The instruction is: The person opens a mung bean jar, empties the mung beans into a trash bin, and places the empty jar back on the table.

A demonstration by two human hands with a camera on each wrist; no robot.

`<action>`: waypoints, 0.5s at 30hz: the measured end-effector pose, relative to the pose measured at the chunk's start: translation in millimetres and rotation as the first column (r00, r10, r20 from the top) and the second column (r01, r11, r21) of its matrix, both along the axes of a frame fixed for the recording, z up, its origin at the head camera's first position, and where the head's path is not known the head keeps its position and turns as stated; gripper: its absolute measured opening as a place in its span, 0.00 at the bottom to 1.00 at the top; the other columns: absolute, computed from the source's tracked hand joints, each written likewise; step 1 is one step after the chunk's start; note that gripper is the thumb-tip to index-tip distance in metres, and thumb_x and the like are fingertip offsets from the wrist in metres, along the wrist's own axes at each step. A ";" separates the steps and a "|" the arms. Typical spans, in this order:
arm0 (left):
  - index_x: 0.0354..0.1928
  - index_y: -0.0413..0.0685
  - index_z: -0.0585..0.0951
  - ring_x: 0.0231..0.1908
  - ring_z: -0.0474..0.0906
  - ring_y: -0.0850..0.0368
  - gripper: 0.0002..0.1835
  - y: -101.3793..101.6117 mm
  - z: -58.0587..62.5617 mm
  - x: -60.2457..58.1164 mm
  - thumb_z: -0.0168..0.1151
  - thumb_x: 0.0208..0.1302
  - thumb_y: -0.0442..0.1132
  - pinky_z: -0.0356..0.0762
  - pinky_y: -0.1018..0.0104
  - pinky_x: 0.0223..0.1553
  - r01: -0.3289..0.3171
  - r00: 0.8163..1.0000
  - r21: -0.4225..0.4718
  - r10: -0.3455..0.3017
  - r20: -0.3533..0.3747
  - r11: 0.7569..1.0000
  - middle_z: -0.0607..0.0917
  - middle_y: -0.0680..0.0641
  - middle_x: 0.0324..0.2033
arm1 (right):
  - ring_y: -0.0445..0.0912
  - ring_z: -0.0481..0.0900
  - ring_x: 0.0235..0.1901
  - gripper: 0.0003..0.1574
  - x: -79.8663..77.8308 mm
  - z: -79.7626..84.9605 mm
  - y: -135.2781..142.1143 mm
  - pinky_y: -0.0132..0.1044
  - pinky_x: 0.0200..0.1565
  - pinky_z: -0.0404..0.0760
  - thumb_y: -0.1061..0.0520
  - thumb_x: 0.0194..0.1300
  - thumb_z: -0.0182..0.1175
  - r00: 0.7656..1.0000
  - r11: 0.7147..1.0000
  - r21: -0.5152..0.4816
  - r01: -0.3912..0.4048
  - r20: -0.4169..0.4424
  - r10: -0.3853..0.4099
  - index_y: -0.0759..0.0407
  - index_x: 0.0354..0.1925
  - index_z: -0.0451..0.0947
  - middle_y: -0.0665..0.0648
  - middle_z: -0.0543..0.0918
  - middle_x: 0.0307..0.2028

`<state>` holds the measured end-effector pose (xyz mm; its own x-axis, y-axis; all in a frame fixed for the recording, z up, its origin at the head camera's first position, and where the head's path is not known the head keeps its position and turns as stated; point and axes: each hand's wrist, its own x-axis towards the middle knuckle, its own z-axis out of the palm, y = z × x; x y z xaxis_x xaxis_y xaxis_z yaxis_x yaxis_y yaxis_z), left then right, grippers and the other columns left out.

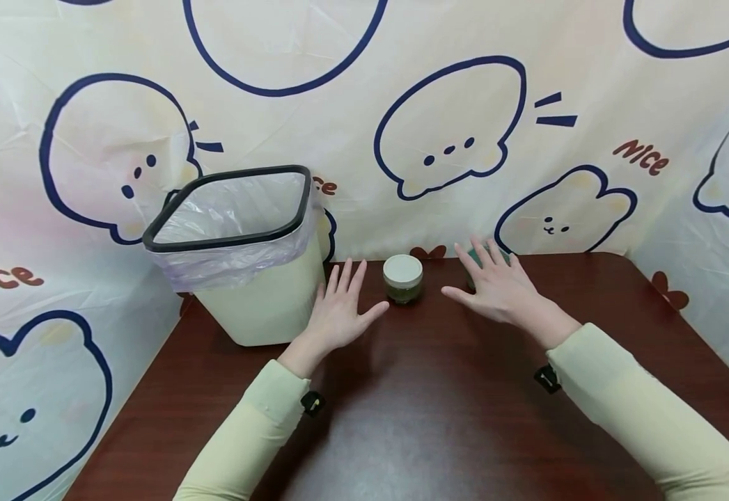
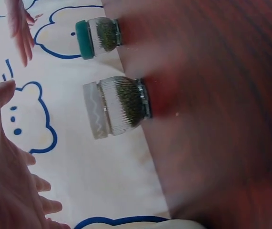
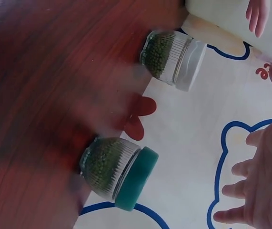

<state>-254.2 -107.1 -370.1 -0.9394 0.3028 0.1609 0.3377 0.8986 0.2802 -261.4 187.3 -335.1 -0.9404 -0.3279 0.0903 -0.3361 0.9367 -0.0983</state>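
My left hand (image 1: 338, 314) hovers over the table with fingers spread, between the bin and a ribbed glass jar with a white lid (image 1: 403, 270). Small green beans (image 3: 157, 55) fill the lower part of that jar. On the other side my right hand (image 1: 497, 291) is held out, also with fingers spread and nothing in it. In the head view it covers most of a second glass jar with a green lid (image 3: 136, 179). That jar holds green beans (image 3: 102, 162) too. Both jars stand upright, and neither hand grips one.
A cream waste bin (image 1: 264, 306) with a black rim and a clear plastic liner (image 1: 232, 268) stands at the back left. The dark wooden table (image 1: 439, 417) ends at a printed cloth (image 1: 339, 132) with cartoon bears, which also hangs along both sides.
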 end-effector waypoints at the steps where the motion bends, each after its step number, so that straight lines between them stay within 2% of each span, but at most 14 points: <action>1: 0.77 0.56 0.44 0.74 0.35 0.43 0.48 -0.1 -2.0 -0.5 0.46 0.65 0.70 0.43 0.36 0.66 -0.004 1.000 0.007 0.004 0.002 1.000 0.43 0.44 0.76 | 0.66 0.37 0.72 0.60 -3.4 -0.6 -2.1 0.71 0.62 0.43 0.19 0.63 0.37 1.000 1.000 -0.003 0.003 0.007 -0.003 0.54 0.77 0.42 0.67 0.41 0.75; 8: 0.77 0.54 0.45 0.73 0.37 0.41 0.48 -0.6 -11.9 -2.0 0.49 0.66 0.69 0.45 0.34 0.65 -0.020 1.000 0.069 0.018 0.025 0.997 0.44 0.42 0.75 | 0.65 0.38 0.72 0.59 -27.7 -7.3 -19.7 0.70 0.63 0.44 0.20 0.64 0.38 0.999 1.000 -0.025 0.001 0.034 0.000 0.54 0.77 0.42 0.68 0.41 0.75; 15: 0.77 0.55 0.42 0.73 0.36 0.41 0.49 2.2 -15.9 -2.6 0.47 0.65 0.70 0.43 0.35 0.66 -0.032 0.995 0.122 0.019 0.102 0.992 0.41 0.43 0.76 | 0.65 0.41 0.72 0.57 -49.6 -14.8 -44.5 0.68 0.63 0.48 0.23 0.65 0.41 0.998 1.000 -0.027 -0.011 0.055 0.012 0.54 0.77 0.43 0.67 0.44 0.74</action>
<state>-256.8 -105.0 -386.0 -0.9598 0.2623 0.0998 0.2796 0.8629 0.4210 -311.1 142.7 -349.9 -0.9403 -0.3369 0.0476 -0.3402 0.9296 -0.1418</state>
